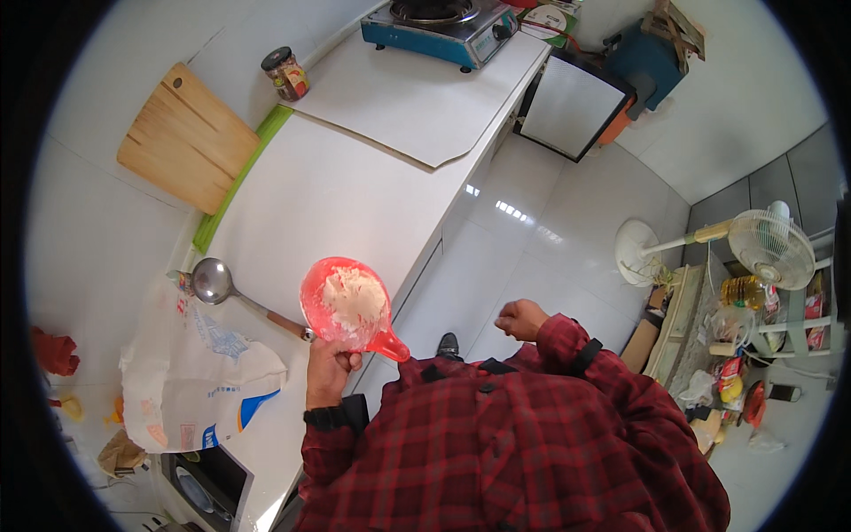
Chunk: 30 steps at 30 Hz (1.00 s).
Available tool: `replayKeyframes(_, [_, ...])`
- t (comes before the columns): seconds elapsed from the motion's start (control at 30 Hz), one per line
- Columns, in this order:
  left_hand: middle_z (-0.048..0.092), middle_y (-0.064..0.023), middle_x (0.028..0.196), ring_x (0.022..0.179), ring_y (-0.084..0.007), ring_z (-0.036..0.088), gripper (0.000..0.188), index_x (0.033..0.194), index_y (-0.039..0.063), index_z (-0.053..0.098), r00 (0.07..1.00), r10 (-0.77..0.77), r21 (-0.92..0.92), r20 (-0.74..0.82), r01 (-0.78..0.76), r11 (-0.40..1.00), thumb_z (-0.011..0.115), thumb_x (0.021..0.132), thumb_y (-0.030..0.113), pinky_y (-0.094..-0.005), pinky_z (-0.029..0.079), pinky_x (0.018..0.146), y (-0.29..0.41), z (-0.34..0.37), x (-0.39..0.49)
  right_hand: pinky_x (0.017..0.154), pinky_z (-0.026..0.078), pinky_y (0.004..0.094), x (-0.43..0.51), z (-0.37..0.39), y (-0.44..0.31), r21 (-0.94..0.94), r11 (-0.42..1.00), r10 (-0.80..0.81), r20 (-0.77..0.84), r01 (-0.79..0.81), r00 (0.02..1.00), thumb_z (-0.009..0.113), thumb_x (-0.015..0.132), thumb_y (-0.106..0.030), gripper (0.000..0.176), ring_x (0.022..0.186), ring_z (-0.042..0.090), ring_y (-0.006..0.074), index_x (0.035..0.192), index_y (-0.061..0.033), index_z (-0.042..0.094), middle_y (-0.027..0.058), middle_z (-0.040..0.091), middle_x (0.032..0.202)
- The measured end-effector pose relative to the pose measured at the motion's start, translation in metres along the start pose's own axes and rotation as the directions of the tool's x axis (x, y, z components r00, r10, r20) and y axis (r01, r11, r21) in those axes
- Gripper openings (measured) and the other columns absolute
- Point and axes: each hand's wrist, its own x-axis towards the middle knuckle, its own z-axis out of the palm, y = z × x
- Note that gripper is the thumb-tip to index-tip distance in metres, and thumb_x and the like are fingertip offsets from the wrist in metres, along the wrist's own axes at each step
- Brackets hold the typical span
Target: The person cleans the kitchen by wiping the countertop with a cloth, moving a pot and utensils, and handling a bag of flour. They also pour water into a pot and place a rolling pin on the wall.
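Observation:
My left hand grips the near rim of a red plastic scoop above the counter's front edge. Inside the scoop lies a heap of pale powder that looks like flour. The scoop's short handle points toward my shirt, free of my fingers. Over the floor in front of my body, my right hand is curled up, and nothing shows in it. A steel ladle with a wooden handle rests on the counter left of the scoop. Beside it lies a printed white sack, its top crumpled.
A wooden cutting board leans on the wall behind a green strip. A lidded jar and a gas stove stand farther along the white counter. A cabinet door hangs open. At right stands a fan near cluttered shelves.

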Motion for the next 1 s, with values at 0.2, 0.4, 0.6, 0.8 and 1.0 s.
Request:
replayKeyframes(0.2, [0.062,-0.0091,0.075,0.052,-0.0155,0.054,0.017,0.097,-0.004,0.056,0.996,-0.017,0.114,0.087,0.007,0.993,0.053,0.081,0.003,-0.0283,0.041,0.046,0.012,0.047,0.038,0.055,0.048,0.0285,0.013,-0.041,-0.063,0.277,0.955,-0.164,0.203,0.104,0.965,0.062,0.089,-0.03,0.034,0.06,0.055,0.0117,0.103,0.0007,0.069,0.0066,0.065,0.078])
replayKeyframes(0.4, [0.061,-0.0091,0.076,0.052,-0.0158,0.054,0.02,0.1,-0.004,0.055,0.996,-0.037,0.182,0.082,0.022,0.983,0.053,0.081,0.002,-0.0292,0.041,0.046,0.003,0.122,0.07,0.056,0.047,0.0284,0.019,-0.099,-0.063,0.343,0.919,-0.315,0.336,0.196,0.887,0.063,0.089,-0.04,0.043,0.06,0.052,0.0115,0.106,-0.0016,0.07,0.0058,0.064,0.079])
replayKeyframes(0.6, [0.061,-0.0092,0.076,0.052,-0.0161,0.054,0.022,0.101,-0.004,0.053,0.996,-0.091,0.166,0.021,0.086,0.982,0.053,0.08,0.001,-0.0297,0.041,0.047,-0.015,0.225,0.079,0.061,0.048,0.0302,0.02,-0.175,-0.027,0.297,0.9,-0.414,0.357,0.318,0.837,0.063,0.088,-0.047,0.048,0.068,0.057,0.0129,0.104,-0.002,0.07,0.0047,0.063,0.075])
replayKeyframes(0.8, [0.06,-0.0075,0.074,0.053,-0.0147,0.054,0.021,0.1,-0.001,0.055,0.997,-0.078,0.191,0.003,0.076,0.979,0.056,0.08,0.003,-0.028,0.04,0.047,-0.028,0.295,0.092,0.066,0.049,0.0328,0.017,-0.229,0.008,0.235,0.873,-0.487,0.352,0.428,0.799,0.063,0.089,-0.047,0.05,0.07,0.06,0.0168,0.099,0.0021,0.069,0.0099,0.066,0.077])
replayKeyframes(1.0, [0.06,-0.0082,0.073,0.054,-0.0171,0.056,0.016,0.099,-0.001,0.055,0.997,-0.076,0.175,0.018,0.072,0.982,0.057,0.083,0.004,-0.0295,0.044,0.048,-0.041,0.327,0.1,0.07,0.049,0.0336,0.015,-0.247,0.019,0.271,0.883,-0.466,0.399,0.384,0.79,0.064,0.088,-0.045,0.047,0.075,0.063,0.0167,0.095,0.0018,0.07,0.0109,0.069,0.081])
